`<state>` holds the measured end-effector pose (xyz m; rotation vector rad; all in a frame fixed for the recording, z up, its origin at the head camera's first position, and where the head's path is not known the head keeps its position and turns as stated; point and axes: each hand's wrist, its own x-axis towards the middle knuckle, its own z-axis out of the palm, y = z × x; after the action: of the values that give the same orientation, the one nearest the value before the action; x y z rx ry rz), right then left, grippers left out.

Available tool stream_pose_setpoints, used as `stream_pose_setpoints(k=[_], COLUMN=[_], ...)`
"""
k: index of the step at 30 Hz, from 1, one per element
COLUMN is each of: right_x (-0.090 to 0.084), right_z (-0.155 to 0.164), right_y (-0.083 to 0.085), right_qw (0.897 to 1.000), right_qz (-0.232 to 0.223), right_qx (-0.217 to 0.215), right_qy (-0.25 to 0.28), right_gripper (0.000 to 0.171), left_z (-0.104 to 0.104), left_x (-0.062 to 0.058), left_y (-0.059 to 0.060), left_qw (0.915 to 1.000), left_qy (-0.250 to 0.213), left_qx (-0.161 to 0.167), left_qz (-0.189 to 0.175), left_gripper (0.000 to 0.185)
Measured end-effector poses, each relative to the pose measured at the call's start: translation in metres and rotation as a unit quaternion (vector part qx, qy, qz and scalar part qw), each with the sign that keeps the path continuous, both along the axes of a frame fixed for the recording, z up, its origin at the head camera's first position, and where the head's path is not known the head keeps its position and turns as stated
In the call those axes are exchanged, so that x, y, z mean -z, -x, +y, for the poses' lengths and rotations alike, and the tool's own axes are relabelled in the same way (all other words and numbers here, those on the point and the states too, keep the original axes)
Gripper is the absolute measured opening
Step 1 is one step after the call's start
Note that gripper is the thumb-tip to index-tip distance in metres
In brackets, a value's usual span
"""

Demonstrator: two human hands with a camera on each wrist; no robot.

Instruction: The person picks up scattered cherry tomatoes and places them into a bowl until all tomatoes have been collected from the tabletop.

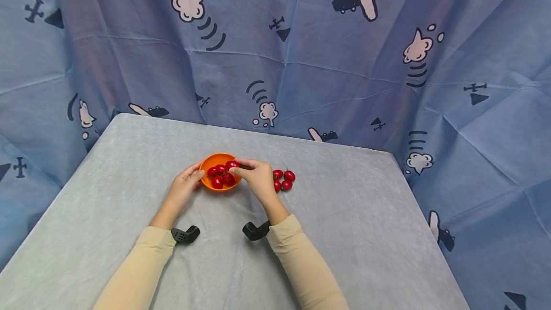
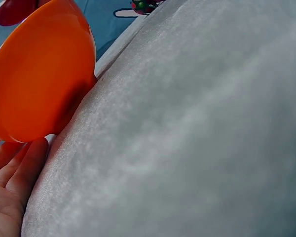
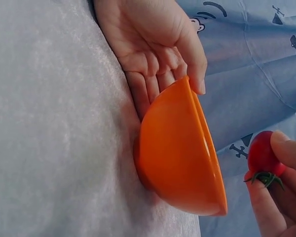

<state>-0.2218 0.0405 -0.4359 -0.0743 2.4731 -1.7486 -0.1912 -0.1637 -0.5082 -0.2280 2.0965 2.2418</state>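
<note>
An orange bowl [image 1: 212,160] stands on the cloth-covered table with several red cherry tomatoes [image 1: 217,182] inside. My left hand [image 1: 182,188] grips the bowl's left side, thumb over the rim and fingers against the outer wall, as the right wrist view shows. Above the bowl's right part, my right hand [image 1: 261,182] pinches one cherry tomato [image 3: 263,152] with a green calyx between thumb and fingers. In the right wrist view, that tomato is apart from the bowl [image 3: 175,143]. The left wrist view shows the bowl's outside [image 2: 42,74] but not its contents.
Just right of my right hand, several more cherry tomatoes [image 1: 287,185] lie in a cluster on the grey cloth [image 1: 344,233], partly hidden by the hand. A blue patterned curtain [image 1: 258,32] hangs behind the table and along its sides.
</note>
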Motion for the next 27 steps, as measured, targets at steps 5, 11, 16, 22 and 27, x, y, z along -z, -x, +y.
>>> stream_pose_setpoints(k=[5, 11, 16, 22, 27], right_x=[-0.001, 0.001, 0.003, 0.006, 0.01], right_z=[-0.005, -0.011, -0.014, -0.018, -0.022], right_y=[0.003, 0.006, 0.008, 0.011, 0.013], right_qw=[1.0, 0.999, 0.998, 0.998, 0.997], right_qz=[0.003, 0.018, 0.028, 0.036, 0.051], right_qx=[0.008, 0.014, 0.01, 0.009, 0.007], right_qy=[-0.012, -0.04, -0.046, -0.047, -0.054], right_gripper=[0.03, 0.029, 0.029, 0.028, 0.028], left_z=[0.0, 0.0, -0.001, -0.001, 0.0], left_x=[0.0, -0.001, -0.001, -0.001, -0.002], left_y=[0.0, 0.0, 0.0, 0.0, 0.0], left_qw=[1.0, 1.0, 1.0, 1.0, 1.0], left_qy=[0.0, -0.002, 0.002, -0.004, 0.0], left_qx=[0.0, 0.001, 0.004, 0.002, 0.004], left_qz=[0.003, -0.003, -0.007, -0.006, -0.007], left_gripper=[0.052, 0.052, 0.052, 0.052, 0.053])
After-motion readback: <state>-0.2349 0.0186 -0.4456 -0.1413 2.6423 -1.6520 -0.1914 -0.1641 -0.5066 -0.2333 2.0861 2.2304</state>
